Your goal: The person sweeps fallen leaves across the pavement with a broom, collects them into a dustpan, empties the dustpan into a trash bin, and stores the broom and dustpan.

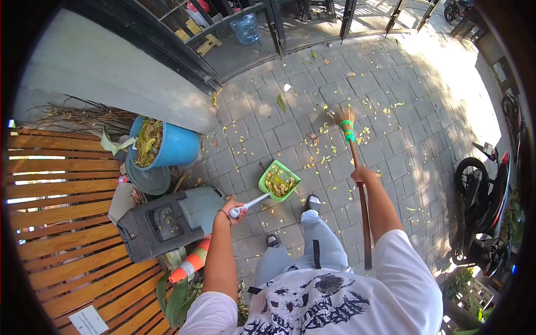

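My left hand is closed round the white handle of a green dustpan. Dry and yellow leaves lie in the pan, which is low over or on the paving; I cannot tell which. With my right hand I grip the brown wooden stick of a broom. Its straw bristles, bound with green bands, point away from me to the paving, among scattered small yellow leaves. The stick's rear end runs back beside my right forearm.
At left stand a blue bucket full of leaves, a grey bin and an orange-white traffic cone beside a wooden slat fence. A metal mesh gate spans the far side. A motorcycle is parked at right.
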The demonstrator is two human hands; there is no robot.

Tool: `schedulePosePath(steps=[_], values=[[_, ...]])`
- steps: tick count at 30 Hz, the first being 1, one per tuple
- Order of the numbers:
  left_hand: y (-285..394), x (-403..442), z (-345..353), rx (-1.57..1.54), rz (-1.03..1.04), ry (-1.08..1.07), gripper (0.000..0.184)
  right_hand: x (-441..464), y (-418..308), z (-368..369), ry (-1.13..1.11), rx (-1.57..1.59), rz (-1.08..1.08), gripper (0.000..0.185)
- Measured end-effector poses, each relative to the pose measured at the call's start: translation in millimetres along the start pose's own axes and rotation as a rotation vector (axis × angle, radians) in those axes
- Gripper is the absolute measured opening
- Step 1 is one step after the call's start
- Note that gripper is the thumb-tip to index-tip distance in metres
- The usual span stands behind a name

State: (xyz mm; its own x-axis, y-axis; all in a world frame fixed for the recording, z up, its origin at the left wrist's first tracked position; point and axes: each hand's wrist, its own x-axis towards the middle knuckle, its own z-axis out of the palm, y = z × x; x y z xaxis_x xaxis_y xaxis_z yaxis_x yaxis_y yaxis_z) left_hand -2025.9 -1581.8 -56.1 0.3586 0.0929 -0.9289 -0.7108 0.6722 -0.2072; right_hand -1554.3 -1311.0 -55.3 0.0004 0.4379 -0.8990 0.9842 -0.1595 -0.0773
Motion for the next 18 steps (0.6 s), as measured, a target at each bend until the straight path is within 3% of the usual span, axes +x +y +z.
schedulePosePath(steps=[5, 7, 10, 13, 18], values=[[49.8, 41.1, 58.8, -0.03, -0.002, -0.062, 0.027, -28.3, -6.0, 43.2, -0.302, -0.276, -0.037, 0.022], [57.7, 51.2, 65.8, -0.081, -0.012, -0.073, 0.027, -38.8, 33.3, 50.6, -0.394, -0.056, -0.03, 0.014], [71.1, 47.8, 61.6, -0.132, -0.004, -0.082, 0.028, -111.6, 38.8, 13.6, -0.411, -0.057, -0.043, 0.011], [72.0, 41.4, 50.5, -0.157, 0.05, -0.13, 0.029, -128.1, 34.4, -20.4, -0.37, -0.097, -0.05, 0.012], [85.0, 23.9, 42.7, -0.273, 0.136, -0.173, 0.028, -87.4, -35.7, -71.8, -0.031, -0.101, -0.133, 0.016]])
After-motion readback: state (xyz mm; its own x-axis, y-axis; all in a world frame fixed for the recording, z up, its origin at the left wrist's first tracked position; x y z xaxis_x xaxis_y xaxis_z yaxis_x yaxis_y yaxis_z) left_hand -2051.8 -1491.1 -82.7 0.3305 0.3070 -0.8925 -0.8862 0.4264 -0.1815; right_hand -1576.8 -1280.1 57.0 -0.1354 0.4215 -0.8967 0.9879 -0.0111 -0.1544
